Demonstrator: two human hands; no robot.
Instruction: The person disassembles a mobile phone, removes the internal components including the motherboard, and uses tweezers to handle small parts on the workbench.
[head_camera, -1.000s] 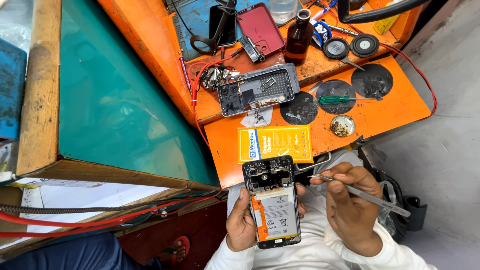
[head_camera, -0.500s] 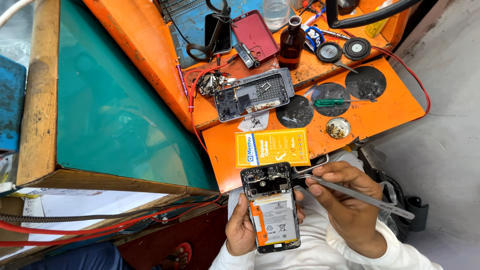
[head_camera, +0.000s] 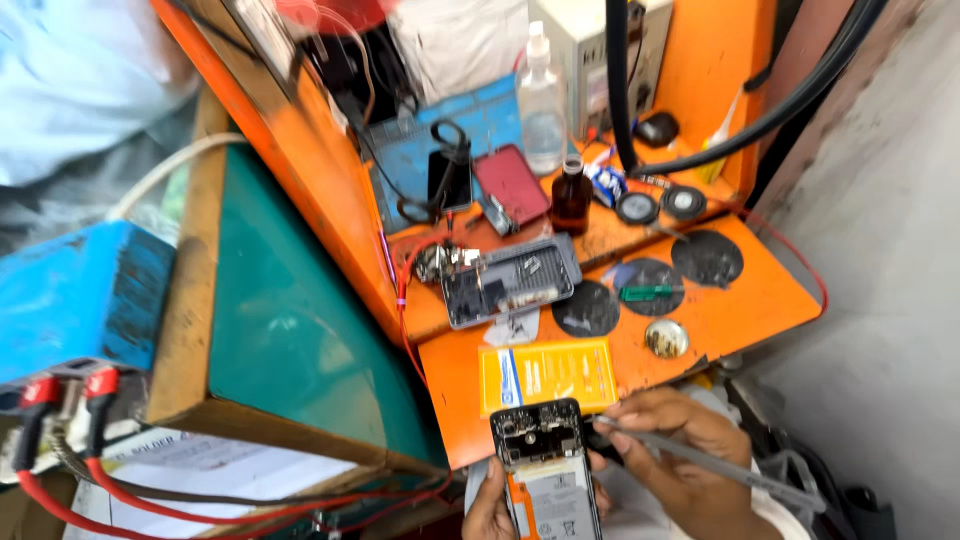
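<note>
A: Item one, in hand?

B: Opened phone (head_camera: 548, 470), back cover off, board and pale battery exposed. It sits at the near edge of the view, below the orange counter (head_camera: 740, 310). Left hand (head_camera: 487, 508), fingers wrapped around the phone's left edge, gripping it.

A: Right hand?

B: Right hand (head_camera: 680, 465), fingers closed on a thin grey tool (head_camera: 720, 465), its tip touching the phone's upper right edge. The handle runs off to the right.

A: Change from a second ago?

B: The view has swung up and away, so more of the far counter shows and the phone sits lower in frame. Grip and tool contact are the same in all three pictures. I judge the work at the phone's top edge is ongoing, not finished.

A: Counter stock?

B: Yellow flat packet (head_camera: 548, 374), just beyond the phone. Grey phone frame (head_camera: 510, 281), face up, farther off. Brown glass bottle (head_camera: 571, 196) and clear plastic bottle (head_camera: 541, 98) at the far side. Red phone (head_camera: 511, 183) left of the brown bottle. Green-handled tool (head_camera: 648, 292) on a dark round patch, right. Small metal dish (head_camera: 666, 338), near right.

A: Off the counter?

B: Teal-topped wooden box (head_camera: 290, 330) left, red cables (head_camera: 60, 400) at near left.
</note>
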